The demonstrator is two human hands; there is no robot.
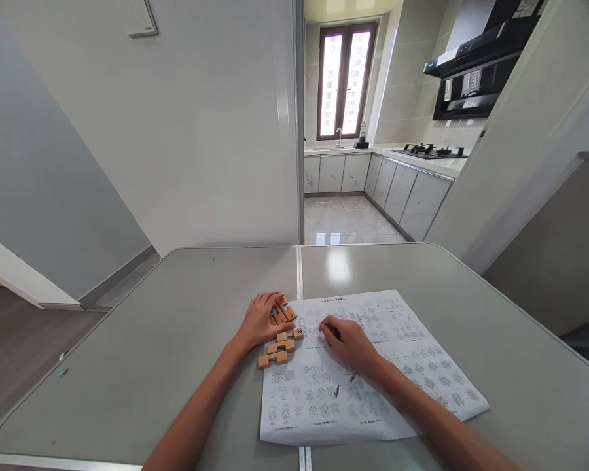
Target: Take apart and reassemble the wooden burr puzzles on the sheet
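Observation:
Several notched wooden puzzle pieces (281, 345) lie at the left edge of a printed sheet of diagrams (373, 386) on the grey table (142, 366). My left hand (260, 320) rests over the upper pieces (283, 309), its fingers curled around them. Just right of the pieces, my right hand (346, 340) lies on the sheet with the fingers bent and the tips touching the paper; nothing shows in it.
A seam (299, 268) runs down the table's middle under the sheet. Beyond the table stands a white wall (201, 131), with a doorway into a kitchen with cabinets (402, 190) and a window (343, 78).

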